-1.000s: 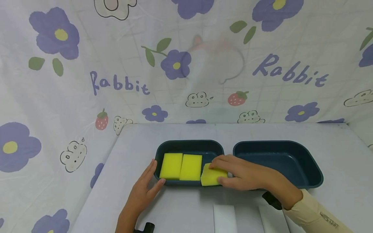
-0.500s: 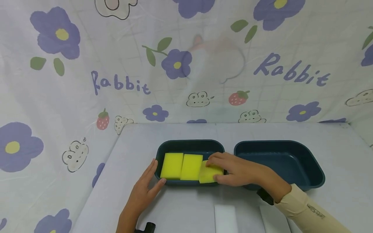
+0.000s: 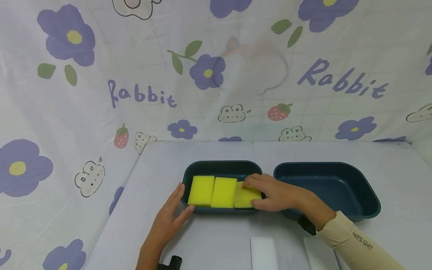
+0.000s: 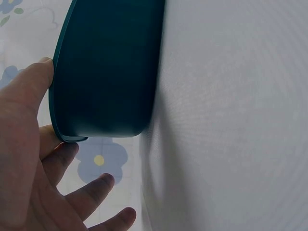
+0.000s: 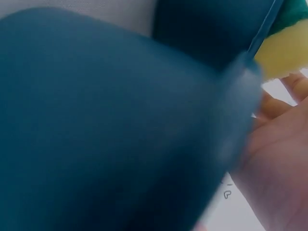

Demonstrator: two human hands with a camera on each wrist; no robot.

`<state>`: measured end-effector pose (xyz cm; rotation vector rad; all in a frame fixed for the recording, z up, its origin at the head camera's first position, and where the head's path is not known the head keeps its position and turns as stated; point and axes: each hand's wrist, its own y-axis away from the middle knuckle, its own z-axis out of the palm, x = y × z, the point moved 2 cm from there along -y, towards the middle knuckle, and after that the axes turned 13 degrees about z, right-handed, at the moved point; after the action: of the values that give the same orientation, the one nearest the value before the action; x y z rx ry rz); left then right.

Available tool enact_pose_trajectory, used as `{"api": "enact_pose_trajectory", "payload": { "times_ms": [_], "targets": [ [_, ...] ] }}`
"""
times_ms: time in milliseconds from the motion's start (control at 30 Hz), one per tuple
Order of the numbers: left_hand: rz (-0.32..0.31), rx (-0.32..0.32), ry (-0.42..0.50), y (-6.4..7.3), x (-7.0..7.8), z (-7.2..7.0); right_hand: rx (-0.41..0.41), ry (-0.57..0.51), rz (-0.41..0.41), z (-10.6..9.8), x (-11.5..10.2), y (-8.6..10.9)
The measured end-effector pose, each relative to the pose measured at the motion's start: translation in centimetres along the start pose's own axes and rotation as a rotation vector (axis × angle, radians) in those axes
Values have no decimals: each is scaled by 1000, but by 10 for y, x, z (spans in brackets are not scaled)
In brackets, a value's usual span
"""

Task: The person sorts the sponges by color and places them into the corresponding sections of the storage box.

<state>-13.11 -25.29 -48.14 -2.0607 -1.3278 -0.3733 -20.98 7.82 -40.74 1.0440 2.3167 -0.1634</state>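
In the head view, a dark teal tub holds two yellow sponges side by side. At its right end, a third yellow sponge is pinched between thumb and fingers of my right hand. That sponge lies beside the others, within the tub. The right wrist view shows a green layer on this sponge. My left hand rests against the tub's left end, fingers fairly straight, thumb at the near corner. From the left wrist, thumb and index finger touch the tub's rim; the other fingers spread free.
A second teal tub stands to the right on the white table, nothing visible in it, partly behind my right forearm. Two white flat pieces lie at the near edge. A patterned cloth hangs behind.
The third sponge was tilted over the tub's near rim; my right hand has moved it up and left, down beside the other two. My left hand stays at the tub's end.
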Motion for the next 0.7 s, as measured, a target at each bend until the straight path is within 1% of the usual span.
{"api": "enact_pose_trajectory", "payload": {
  "times_ms": [300, 700],
  "targets": [
    [-3, -7, 5, 0, 1, 0, 60, 12, -28, 0, 3, -4],
    [-9, -8, 2, -1, -1, 1, 62, 38, -5, 1, 4, -9]
  ]
}}
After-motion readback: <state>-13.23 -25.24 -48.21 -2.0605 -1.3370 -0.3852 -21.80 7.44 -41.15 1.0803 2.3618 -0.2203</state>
